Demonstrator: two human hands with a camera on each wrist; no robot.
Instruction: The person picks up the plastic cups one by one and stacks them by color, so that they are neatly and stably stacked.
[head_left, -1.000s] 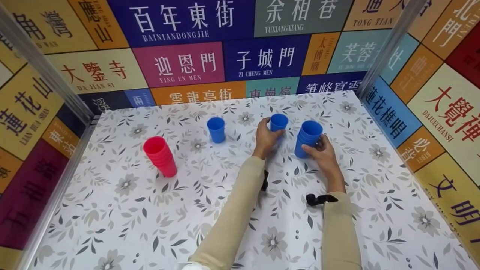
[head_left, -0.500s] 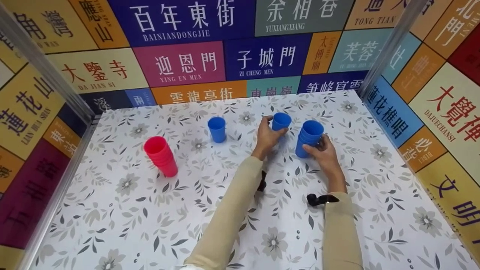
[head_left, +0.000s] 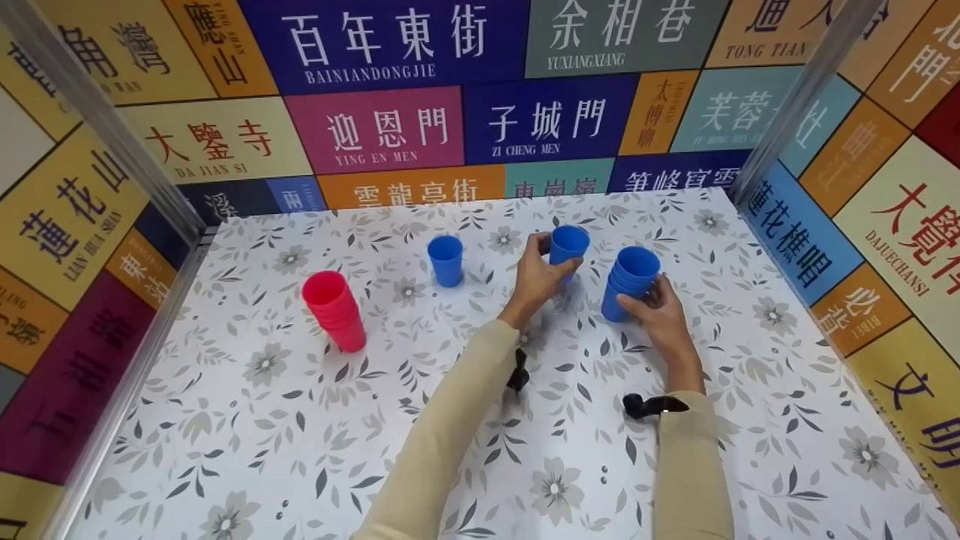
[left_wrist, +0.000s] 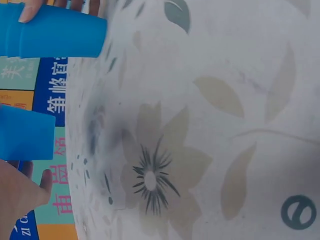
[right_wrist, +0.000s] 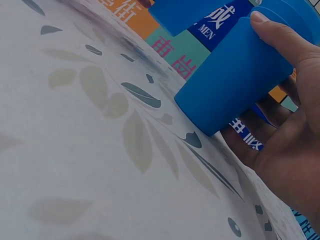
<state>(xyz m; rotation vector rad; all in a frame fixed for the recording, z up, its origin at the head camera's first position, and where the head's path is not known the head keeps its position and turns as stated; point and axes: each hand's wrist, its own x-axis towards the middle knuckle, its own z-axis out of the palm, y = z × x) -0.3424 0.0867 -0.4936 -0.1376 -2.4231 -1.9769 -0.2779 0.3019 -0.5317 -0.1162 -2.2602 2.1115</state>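
In the head view my left hand (head_left: 536, 283) grips a single blue cup (head_left: 568, 246) from its left side, thumb in front. That cup (left_wrist: 27, 135) is upright, and the left wrist view shows a gap between its base and the tabletop. My right hand (head_left: 664, 319) holds a stack of nested blue cups (head_left: 627, 291) just to the right. Seen from the right wrist, the thumb presses near the rims of the stack (right_wrist: 235, 75), whose base is close over the table. Another blue cup (head_left: 446, 262) stands alone, left of both hands.
A stack of nested red cups (head_left: 334, 311) stands on the left part of the table. White cloth with grey flowers covers the table (head_left: 247, 435). Panels with large lettering (head_left: 375, 127) rise behind and at both sides, with metal posts (head_left: 787, 105) in the corners.
The head view has shifted slightly, so everything sits a little farther right. Both hands keep their hold, and the left hand's cup has barely moved relative to the other cups.
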